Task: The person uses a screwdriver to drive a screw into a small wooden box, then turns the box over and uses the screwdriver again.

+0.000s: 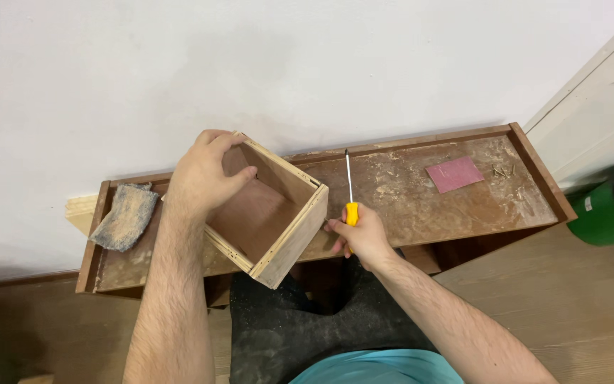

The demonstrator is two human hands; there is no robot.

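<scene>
Head view: box (268, 213) between hands, screwdriver (349, 186) apparently right.

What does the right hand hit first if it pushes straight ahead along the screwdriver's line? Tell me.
The right hand holds a yellow-handled screwdriver pointing toward the white wall. Ahead lies only dusty bench top, then probably the bench's raised back edge; depth is unclear.

Left hand (204, 174) grips wooden box (268, 210); right hand (360, 235) holds screwdriver (349, 192).

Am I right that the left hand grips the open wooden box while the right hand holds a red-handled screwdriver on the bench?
Not quite: the screwdriver handle is yellow, not red, as the head view shows. The left hand does grip the wooden box, and the right hand holds the screwdriver on the bench.
</scene>
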